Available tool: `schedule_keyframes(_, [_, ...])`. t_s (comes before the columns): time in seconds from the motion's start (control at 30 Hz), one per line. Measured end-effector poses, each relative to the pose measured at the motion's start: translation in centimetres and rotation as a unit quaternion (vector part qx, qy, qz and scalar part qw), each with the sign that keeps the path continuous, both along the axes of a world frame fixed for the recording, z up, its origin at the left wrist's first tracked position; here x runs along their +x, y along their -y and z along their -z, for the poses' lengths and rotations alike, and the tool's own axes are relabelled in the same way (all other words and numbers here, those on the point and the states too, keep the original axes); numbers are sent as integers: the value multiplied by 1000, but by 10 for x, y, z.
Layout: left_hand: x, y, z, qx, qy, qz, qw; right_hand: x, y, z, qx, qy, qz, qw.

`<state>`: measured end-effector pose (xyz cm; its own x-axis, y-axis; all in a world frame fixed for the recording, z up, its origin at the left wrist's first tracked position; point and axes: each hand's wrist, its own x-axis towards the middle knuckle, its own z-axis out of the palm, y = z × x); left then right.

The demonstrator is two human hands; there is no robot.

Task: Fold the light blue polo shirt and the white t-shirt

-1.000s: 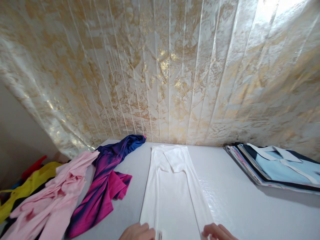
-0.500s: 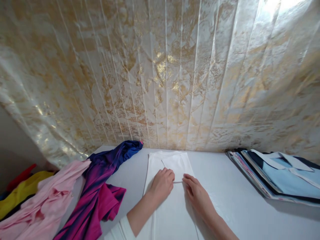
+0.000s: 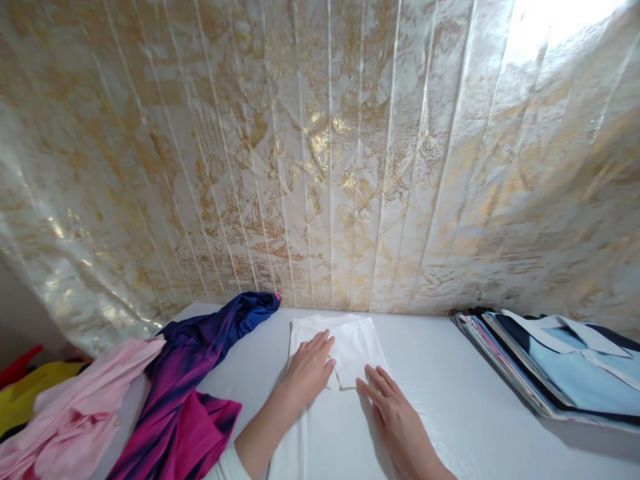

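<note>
A white garment lies flat on the pale table, its sides folded inward into a long narrow shape. My left hand rests on its left part with fingers stretched out. On the right side, my right hand lies palm down, fingers spread, near the lower edge of a folded-over flap. Neither hand grips the cloth. The garment's near end runs out of view at the bottom, and my forearms cover parts of its sides.
A purple and navy garment lies loosely on the left, beside a pink garment and a yellow one. A stack of folded clothes sits at the right. Behind the table hangs a shiny gold-patterned curtain.
Both hands have loosened from the flap's edge, and their fingers have spread. My left hand has shifted slightly left, and the right lies a little lower. The view has tilted slightly upward.
</note>
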<state>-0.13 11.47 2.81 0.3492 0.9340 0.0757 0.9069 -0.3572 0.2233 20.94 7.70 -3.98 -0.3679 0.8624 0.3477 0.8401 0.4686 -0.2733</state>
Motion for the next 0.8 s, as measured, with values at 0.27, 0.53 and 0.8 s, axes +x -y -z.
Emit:
schedule_keyframes(0.27, [2, -1, 21, -45, -11, -3, 999, 15, -6, 4, 43, 49, -25, 998])
schedule_keyframes(0.53, [15, -15, 2, -91, 23, -19, 995, 28, -89, -51, 6, -18, 57, 998])
schedule_keyframes(0.8, [46, -45, 32, -47, 65, 126, 989, 36, -188, -30, -23, -18, 9, 1000])
